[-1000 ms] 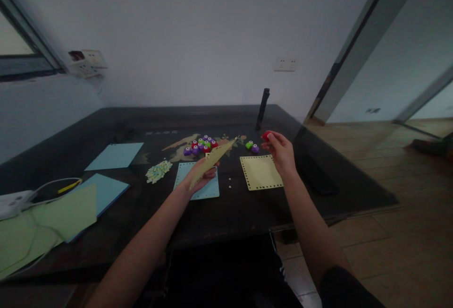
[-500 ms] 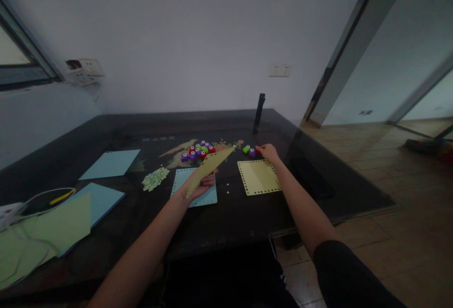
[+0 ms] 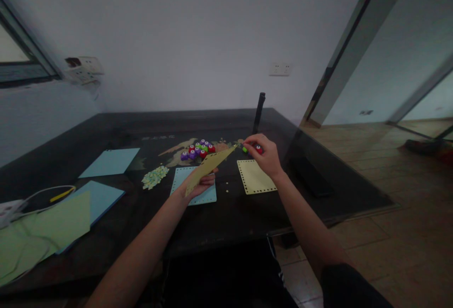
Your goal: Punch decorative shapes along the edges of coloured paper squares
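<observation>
My left hand (image 3: 207, 183) is closed on a yellow paper sheet (image 3: 208, 166) with small holes along its edge, held tilted above the table. Under it lies a light blue sheet (image 3: 179, 180), also with holes round its edge. At the far corner of the yellow sheet, my right hand (image 3: 260, 149) has thumb and forefinger pinched together. Whatever they hold, if anything, is too small to make out. Just behind those fingers are a green block (image 3: 245, 149) and a red block (image 3: 259, 149) with a white eye-like top. A second holed yellow sheet (image 3: 253, 180) lies flat below my right hand.
Several coloured blocks (image 3: 198, 149) cluster mid-table. Left of them is a heap of paper bits (image 3: 155, 177). Blue paper (image 3: 111, 162), green paper (image 3: 53, 223) and a white cable lie at left. A black upright post (image 3: 259, 112) and a dark flat object (image 3: 311, 175) are at right.
My right hand has left the red block beside the green and purple ones and moved left to the corner of the yellow sheet. My left hand stays nearly still.
</observation>
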`<action>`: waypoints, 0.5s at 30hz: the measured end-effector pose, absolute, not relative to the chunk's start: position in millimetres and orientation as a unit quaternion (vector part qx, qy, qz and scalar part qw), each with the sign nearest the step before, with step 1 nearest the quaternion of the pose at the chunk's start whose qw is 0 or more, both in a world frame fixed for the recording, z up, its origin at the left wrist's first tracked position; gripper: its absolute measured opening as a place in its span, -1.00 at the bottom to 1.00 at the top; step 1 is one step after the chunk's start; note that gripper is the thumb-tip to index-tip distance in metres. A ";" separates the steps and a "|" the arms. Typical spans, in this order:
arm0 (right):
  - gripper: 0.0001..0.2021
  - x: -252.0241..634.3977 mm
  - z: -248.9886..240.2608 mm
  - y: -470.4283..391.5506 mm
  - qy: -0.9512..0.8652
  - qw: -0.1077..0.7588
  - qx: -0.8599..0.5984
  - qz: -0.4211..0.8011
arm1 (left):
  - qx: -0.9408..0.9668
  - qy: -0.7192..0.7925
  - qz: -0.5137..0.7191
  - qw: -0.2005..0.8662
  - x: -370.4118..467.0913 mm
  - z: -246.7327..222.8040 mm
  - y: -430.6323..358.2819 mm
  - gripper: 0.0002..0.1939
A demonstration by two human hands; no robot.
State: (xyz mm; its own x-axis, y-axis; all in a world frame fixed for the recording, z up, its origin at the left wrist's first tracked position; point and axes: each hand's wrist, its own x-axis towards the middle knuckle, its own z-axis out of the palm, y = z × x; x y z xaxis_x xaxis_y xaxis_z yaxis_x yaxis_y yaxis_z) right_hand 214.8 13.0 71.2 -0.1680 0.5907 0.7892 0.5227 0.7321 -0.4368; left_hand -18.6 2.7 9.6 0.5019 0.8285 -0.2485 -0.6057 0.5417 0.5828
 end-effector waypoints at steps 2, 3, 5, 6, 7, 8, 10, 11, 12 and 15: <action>-0.92 204.9 73.1 1.9 -0.776 0.530 -0.341 0.023 | 0.214 0.259 0.426 0.840 -18.5 10.5 1.6 -0.81; -0.90 201.9 72.2 0.3 -0.777 0.532 -0.336 0.019 | 0.214 0.258 0.426 0.840 -18.5 10.6 1.2 -0.81; -0.88 198.9 69.1 2.3 -0.775 0.536 -0.333 0.012 | 0.218 0.255 0.426 0.840 -18.5 10.4 1.0 -0.81; -0.88 198.3 67.9 4.4 -0.776 0.536 -0.333 0.010 | 0.220 0.254 0.427 0.840 -18.4 10.2 1.0 -0.80; -0.89 198.1 67.1 6.4 -0.777 0.534 -0.333 0.009 | 0.221 0.254 0.427 0.839 -18.3 10.1 1.1 -0.80; -0.90 198.0 66.9 7.9 -0.778 0.533 -0.333 0.009 | 0.221 0.254 0.428 0.839 -18.2 10.1 1.2 -0.80; -0.91 197.8 67.7 9.2 -0.779 0.530 -0.335 0.010 | 0.222 0.255 0.428 0.838 -17.7 10.6 1.3 -0.79; -0.92 197.7 68.3 9.1 -0.779 0.529 -0.336 0.010 | 0.225 0.256 0.427 0.838 -17.4 11.0 1.3 -0.79; -0.92 197.5 68.9 8.8 -0.780 0.528 -0.336 0.010 | 0.228 0.257 0.425 0.837 -17.2 11.4 1.2 -0.79; -0.92 196.7 69.9 8.1 -0.784 0.525 -0.331 0.007 | 0.239 0.257 0.421 0.836 -16.7 12.6 0.7 -0.77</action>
